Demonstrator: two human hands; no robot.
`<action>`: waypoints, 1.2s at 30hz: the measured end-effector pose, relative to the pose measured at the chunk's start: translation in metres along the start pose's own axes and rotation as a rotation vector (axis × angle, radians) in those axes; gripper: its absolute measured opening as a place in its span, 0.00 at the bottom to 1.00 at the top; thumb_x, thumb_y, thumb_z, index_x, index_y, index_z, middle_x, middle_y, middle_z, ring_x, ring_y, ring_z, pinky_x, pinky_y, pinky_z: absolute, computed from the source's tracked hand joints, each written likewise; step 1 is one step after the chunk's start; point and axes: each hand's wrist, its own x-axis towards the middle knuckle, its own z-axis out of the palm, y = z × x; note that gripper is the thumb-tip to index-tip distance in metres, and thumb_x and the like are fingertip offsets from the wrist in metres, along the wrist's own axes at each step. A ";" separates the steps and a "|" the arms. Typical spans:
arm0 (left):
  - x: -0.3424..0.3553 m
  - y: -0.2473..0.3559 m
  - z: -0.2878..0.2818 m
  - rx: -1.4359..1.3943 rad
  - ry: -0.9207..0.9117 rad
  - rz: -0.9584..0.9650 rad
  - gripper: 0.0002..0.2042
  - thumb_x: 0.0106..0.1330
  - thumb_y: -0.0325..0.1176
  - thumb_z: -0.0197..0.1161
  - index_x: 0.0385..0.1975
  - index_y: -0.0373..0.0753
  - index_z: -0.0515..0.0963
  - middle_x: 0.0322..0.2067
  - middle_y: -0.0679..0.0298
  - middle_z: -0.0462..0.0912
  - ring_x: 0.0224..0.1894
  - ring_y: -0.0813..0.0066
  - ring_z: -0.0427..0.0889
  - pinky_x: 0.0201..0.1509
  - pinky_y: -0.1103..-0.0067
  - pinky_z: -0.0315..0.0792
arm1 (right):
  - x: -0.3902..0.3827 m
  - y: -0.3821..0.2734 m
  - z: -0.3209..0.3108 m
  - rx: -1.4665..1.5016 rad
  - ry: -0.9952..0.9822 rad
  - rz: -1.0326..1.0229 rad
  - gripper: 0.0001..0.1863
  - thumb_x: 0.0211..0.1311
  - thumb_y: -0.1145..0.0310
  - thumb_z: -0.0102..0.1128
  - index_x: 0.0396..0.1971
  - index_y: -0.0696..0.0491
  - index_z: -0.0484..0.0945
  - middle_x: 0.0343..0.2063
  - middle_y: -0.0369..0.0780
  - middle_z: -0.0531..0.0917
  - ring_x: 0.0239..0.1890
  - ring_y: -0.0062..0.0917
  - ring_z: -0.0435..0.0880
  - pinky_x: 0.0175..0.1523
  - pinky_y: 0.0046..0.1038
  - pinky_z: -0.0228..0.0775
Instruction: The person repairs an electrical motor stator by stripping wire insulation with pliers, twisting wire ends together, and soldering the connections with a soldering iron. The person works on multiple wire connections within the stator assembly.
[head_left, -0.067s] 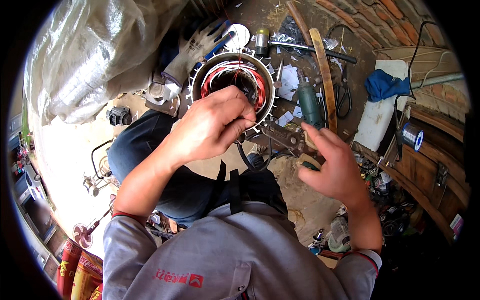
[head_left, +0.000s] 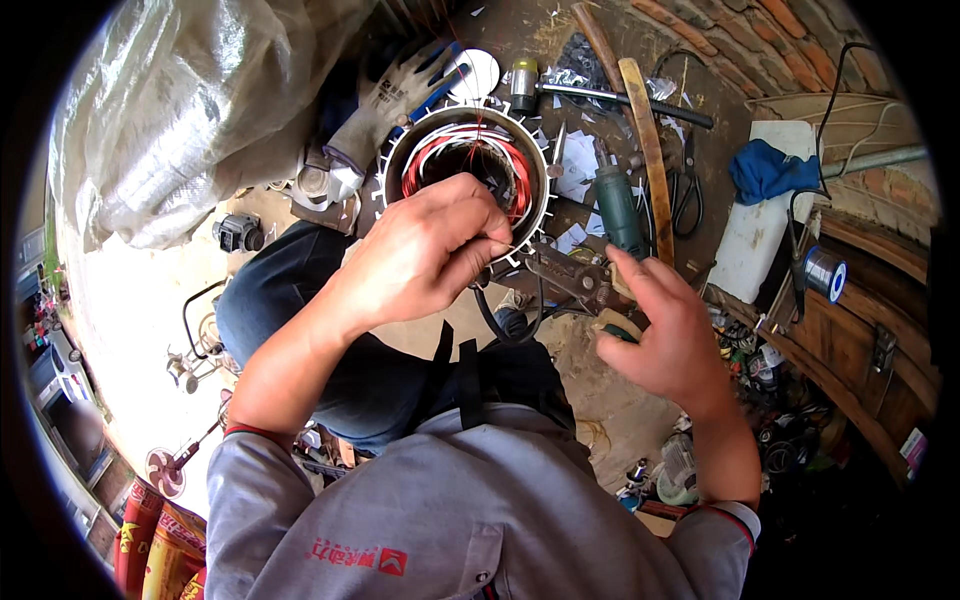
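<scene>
- On my remote feed, the left hand (head_left: 430,245) pinches a thin strand (head_left: 513,248) at the near rim of the slotted ring (head_left: 542,165).
- The right hand (head_left: 665,330) holds pliers (head_left: 568,275), handles spread, jaws beside the left fingertips.
- I advise a steady pinch, skin clear of the jaws, no tug on the red and white leads (head_left: 521,182) inside.

Pinching a thin strand (head_left: 512,247) in the left hand (head_left: 430,245), right against a notched ring (head_left: 547,195) ringed with red wires (head_left: 411,178) inside, and gripping pliers (head_left: 572,277) in the right hand (head_left: 665,330), nose-first toward the left fingertips, with a green power tool (head_left: 620,212) just beyond!
</scene>
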 end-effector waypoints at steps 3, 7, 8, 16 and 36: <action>0.000 0.000 0.000 0.025 -0.005 -0.023 0.03 0.65 0.21 0.66 0.34 0.34 0.78 0.34 0.58 0.79 0.39 0.59 0.81 0.44 0.70 0.75 | -0.005 0.000 0.012 0.119 0.012 0.036 0.37 0.44 0.69 0.73 0.59 0.62 0.77 0.35 0.44 0.81 0.35 0.42 0.84 0.43 0.38 0.77; 0.001 0.000 0.001 0.025 0.006 -0.014 0.04 0.64 0.21 0.67 0.34 0.34 0.78 0.35 0.58 0.79 0.39 0.58 0.81 0.44 0.70 0.75 | -0.005 0.001 0.027 0.242 0.046 0.066 0.37 0.45 0.69 0.73 0.60 0.63 0.77 0.35 0.45 0.82 0.35 0.41 0.85 0.43 0.37 0.78; 0.000 0.000 0.001 0.032 0.010 -0.007 0.05 0.64 0.21 0.67 0.34 0.34 0.78 0.35 0.58 0.79 0.39 0.58 0.81 0.44 0.69 0.75 | -0.005 0.002 0.029 0.259 0.049 0.074 0.36 0.45 0.69 0.73 0.60 0.63 0.77 0.36 0.45 0.82 0.35 0.41 0.85 0.43 0.37 0.78; -0.002 -0.001 0.003 0.065 0.022 0.017 0.06 0.63 0.22 0.69 0.35 0.34 0.78 0.36 0.57 0.80 0.41 0.57 0.82 0.45 0.69 0.76 | -0.002 -0.005 0.028 0.303 0.020 0.090 0.34 0.47 0.69 0.72 0.59 0.63 0.78 0.37 0.47 0.85 0.37 0.41 0.87 0.45 0.37 0.79; -0.002 0.001 0.002 0.083 0.022 0.021 0.05 0.62 0.21 0.69 0.35 0.34 0.80 0.37 0.57 0.80 0.41 0.58 0.83 0.45 0.69 0.77 | -0.001 -0.010 0.027 0.401 -0.046 0.128 0.31 0.50 0.70 0.69 0.56 0.66 0.78 0.36 0.51 0.86 0.39 0.43 0.87 0.45 0.37 0.78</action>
